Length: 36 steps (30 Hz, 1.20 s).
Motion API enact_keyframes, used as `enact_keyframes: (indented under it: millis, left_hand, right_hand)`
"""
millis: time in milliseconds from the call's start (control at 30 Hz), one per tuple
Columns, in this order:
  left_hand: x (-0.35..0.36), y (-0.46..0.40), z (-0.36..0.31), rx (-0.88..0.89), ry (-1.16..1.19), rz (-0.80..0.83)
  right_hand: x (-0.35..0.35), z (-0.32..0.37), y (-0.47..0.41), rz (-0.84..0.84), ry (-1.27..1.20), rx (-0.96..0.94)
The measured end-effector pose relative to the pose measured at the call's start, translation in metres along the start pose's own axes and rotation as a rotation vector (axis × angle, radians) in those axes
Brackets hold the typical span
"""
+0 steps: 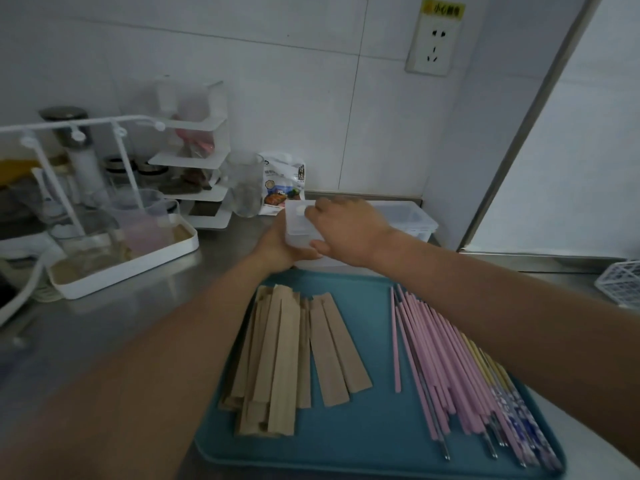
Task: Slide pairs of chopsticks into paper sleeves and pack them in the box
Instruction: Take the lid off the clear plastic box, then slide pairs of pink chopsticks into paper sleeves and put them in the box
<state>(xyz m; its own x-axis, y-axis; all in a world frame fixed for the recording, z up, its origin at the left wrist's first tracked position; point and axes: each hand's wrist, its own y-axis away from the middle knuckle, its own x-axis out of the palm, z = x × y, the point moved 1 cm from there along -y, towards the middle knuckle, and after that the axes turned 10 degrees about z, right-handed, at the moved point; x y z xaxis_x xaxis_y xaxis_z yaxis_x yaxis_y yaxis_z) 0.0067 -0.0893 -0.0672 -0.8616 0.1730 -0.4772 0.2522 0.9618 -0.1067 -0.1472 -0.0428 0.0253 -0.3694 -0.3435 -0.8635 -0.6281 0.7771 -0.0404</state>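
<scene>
Both hands, left hand and right hand, grip the box, hiding its middle

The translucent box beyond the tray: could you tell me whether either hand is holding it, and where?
Both hands hold the translucent box: the left hand grips its near left end from below, and the right hand holds it from above.
</scene>
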Motion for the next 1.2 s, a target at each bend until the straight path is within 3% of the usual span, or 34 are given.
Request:
enact_keyframes:
  millis: [267, 433, 500, 567, 633, 700, 833, 933, 1100, 1200]
  left_hand:
    - [0.001, 0.002, -0.005, 0.026, 0.032, 0.002]
    - [0.001, 0.01, -0.012, 0.001, -0.072, -0.014]
    - [-0.004, 0.016, -0.01, -0.021, -0.177, -0.033]
    - [-0.01, 0.026, -0.013, -0.077, -0.29, -0.061]
    - [-0.016, 0.038, -0.023, -0.14, -0.357, -0.122]
    - [-0.016, 0.051, -0.036, -0.158, -0.38, -0.158]
    - [0.001, 0.078, -0.056, -0.152, -0.345, -0.178]
    - [0.001, 0.088, -0.053, -0.224, -0.32, -0.222]
    - [0.006, 0.107, -0.079, -0.169, -0.209, -0.284]
    - [0.023, 0.117, -0.106, -0.227, 0.157, 0.073]
  right_hand:
    - [0.029, 0.012, -0.004, -0.07, 0.082, 0.105]
    - [0.027, 0.028, 0.023, -0.378, -0.147, 0.008]
    - [0.02, 0.036, 0.04, -0.212, -0.377, 0.08]
    - [0.019, 0.033, 0.049, 0.211, -0.626, 0.231]
    - [0.02, 0.029, 0.054, 0.53, -0.927, 0.326]
    - [0.023, 0.03, 0.057, 0.654, -1.051, 0.339]
    - [0.021, 0.04, 0.059, 0.704, -1.098, 0.341]
    - [0.021, 0.041, 0.065, 0.656, -1.261, 0.409]
    - [0.023, 0.007, 0.085, 0.295, -1.805, 0.493]
    - [0.024, 0.002, 0.092, 0.175, -2.013, 0.437]
